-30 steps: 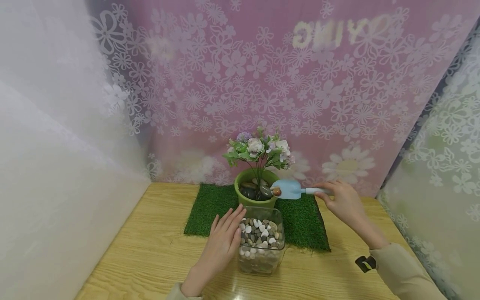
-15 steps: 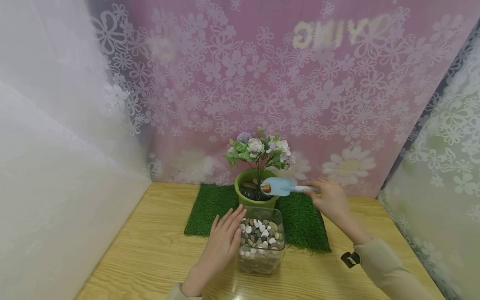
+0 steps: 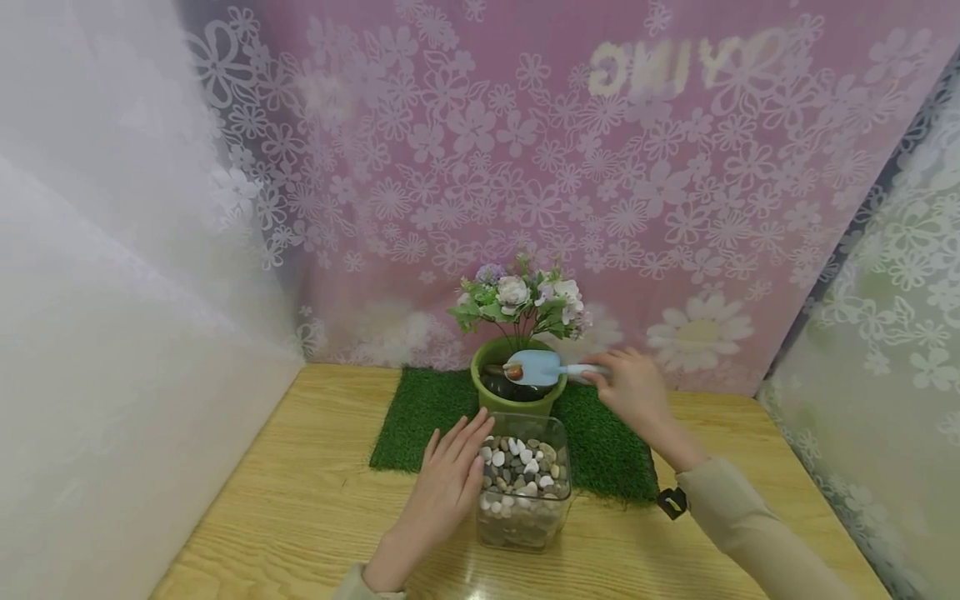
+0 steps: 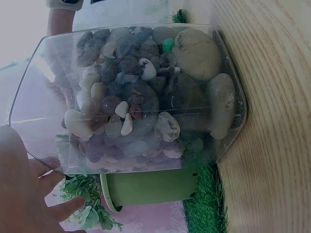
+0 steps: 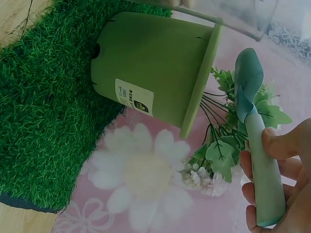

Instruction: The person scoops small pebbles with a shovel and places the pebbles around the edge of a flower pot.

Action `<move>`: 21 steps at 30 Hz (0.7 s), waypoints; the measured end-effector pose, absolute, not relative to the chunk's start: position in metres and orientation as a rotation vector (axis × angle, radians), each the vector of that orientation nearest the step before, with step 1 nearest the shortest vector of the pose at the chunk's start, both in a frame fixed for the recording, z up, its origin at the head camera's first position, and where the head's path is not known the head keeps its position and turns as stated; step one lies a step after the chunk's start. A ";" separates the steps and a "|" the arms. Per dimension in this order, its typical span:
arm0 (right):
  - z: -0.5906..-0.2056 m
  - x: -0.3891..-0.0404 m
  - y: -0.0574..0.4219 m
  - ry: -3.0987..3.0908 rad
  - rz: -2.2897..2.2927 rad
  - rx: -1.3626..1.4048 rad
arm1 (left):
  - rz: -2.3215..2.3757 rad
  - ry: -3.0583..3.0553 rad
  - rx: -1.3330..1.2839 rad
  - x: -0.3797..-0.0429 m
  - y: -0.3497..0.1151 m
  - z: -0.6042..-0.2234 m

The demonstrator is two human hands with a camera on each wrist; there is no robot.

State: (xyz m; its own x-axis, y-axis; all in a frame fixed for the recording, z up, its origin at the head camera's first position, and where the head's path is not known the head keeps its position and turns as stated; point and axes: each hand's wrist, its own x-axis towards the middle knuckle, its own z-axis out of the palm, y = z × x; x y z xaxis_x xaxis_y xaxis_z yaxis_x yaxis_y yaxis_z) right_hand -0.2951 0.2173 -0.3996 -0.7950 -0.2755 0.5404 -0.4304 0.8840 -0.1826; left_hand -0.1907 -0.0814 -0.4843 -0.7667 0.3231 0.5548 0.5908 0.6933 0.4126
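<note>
My right hand (image 3: pixel 633 392) grips the white handle of a small light-blue trowel (image 3: pixel 538 367), its blade held over the mouth of a green flower pot (image 3: pixel 517 407). A reddish-brown pebble (image 3: pixel 514 372) lies near the blade's tip. Large dark stones and artificial flowers (image 3: pixel 517 296) stand in the pot. In the right wrist view the fingers curl round the trowel's handle (image 5: pixel 265 170). My left hand (image 3: pixel 447 481), fingers straight, rests against the left side of a clear square container (image 3: pixel 522 533) filled with pebbles (image 3: pixel 517 467); in the left wrist view the stones show through its wall.
The pot stands on a green artificial-grass mat (image 3: pixel 420 417) upon a wooden table (image 3: pixel 300 467). A pink flowered curtain (image 3: pixel 465 192) hangs close behind. Pale sheets close off the left side (image 3: pixel 135 292) and the right side (image 3: pixel 892 400).
My right hand has moved left with the trowel, bringing its blade from the pot's right rim to over its opening. The pebble is still on the blade. My left hand stays in place.
</note>
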 end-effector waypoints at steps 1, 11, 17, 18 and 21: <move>-0.400 -0.297 0.215 -2.534 0.404 0.513 | -0.815 -2.461 -0.709 -0.191 -0.081 -0.484; -0.404 -0.310 0.195 -2.591 0.311 0.484 | -0.821 -2.464 -0.705 -0.192 -0.081 -0.485; -0.401 -0.317 0.180 -2.634 0.223 0.442 | -0.814 -2.457 -0.705 -0.192 -0.081 -0.486; -0.401 -0.319 0.178 -2.637 0.212 0.438 | -0.810 -2.455 -0.706 -0.192 -0.081 -0.486; -0.400 -0.323 0.170 -2.642 0.178 0.432 | -0.812 -2.456 -0.709 -0.192 -0.082 -0.485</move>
